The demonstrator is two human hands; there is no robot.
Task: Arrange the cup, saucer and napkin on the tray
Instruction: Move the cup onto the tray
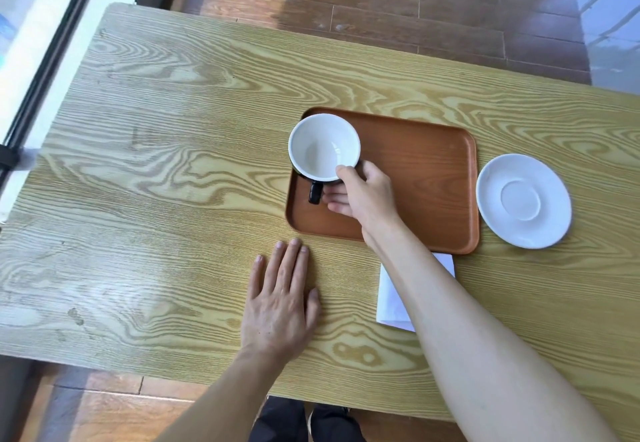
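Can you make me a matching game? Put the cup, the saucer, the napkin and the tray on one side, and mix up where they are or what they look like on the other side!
Things:
1. cup
2. saucer
3. napkin
4. tray

Descriptions:
A. white, partly hidden under the right forearm
B. brown, lying flat on the wooden table
C. gripped at the rim by the right hand
D. white and round, on the table to the right of the tray

Pairs: 1-C, 2-D, 3-A, 4-B
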